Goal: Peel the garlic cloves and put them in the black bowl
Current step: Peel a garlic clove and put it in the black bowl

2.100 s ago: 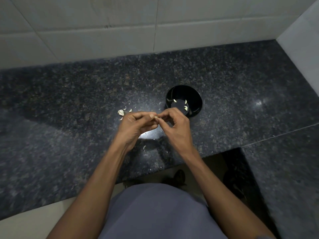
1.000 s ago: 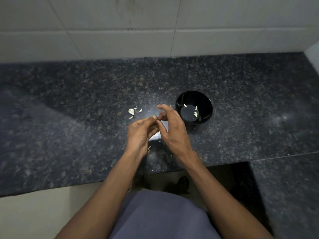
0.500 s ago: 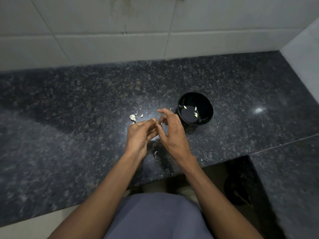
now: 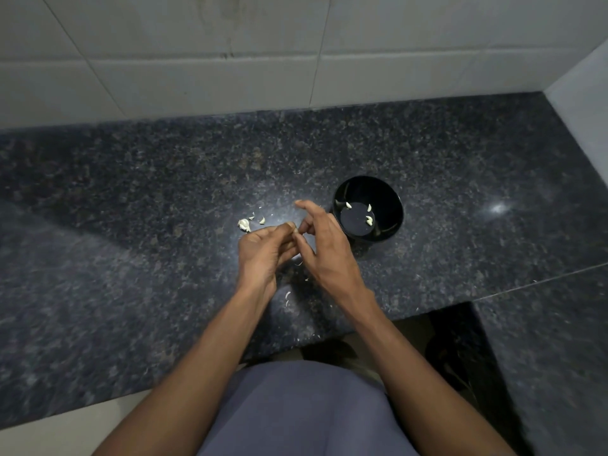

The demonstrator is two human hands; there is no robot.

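Hands meeting above the dark granite surface (image 4: 131, 192), just left of the black bowl (image 4: 391, 205). Left hand (image 4: 263, 255) curled, thumb and fingertips pinching something tiny near the knuckles of the other: presumably the garlic clove (image 4: 293, 231) being worked, though too small and too hidden to make out properly. Right hand (image 4: 329, 251) picking at the same spot with thumb and a lower finger, index finger lifted and stretched clear. Looks like skin coming off, mid-peel.

Already in the bowl: a few pale peeled cloves (image 4: 369, 220) on its flat bottom. Waiting on the surface just beyond the left hand: a small cluster of unpeeled garlic (image 4: 244, 225) with loose bits beside it. Scraps of skin (image 4: 287, 296) scattered below the wrists.

To do this well: keep the left pinch firm but light, so the clove neither slips nor bruises. Catch the skin at the tip or root end with a nail and pull along the length, not across. Turn the clove between the fingertips to strip every side. Drop skin clear of the bowl. Only then a short reach right, over the rim, and release.
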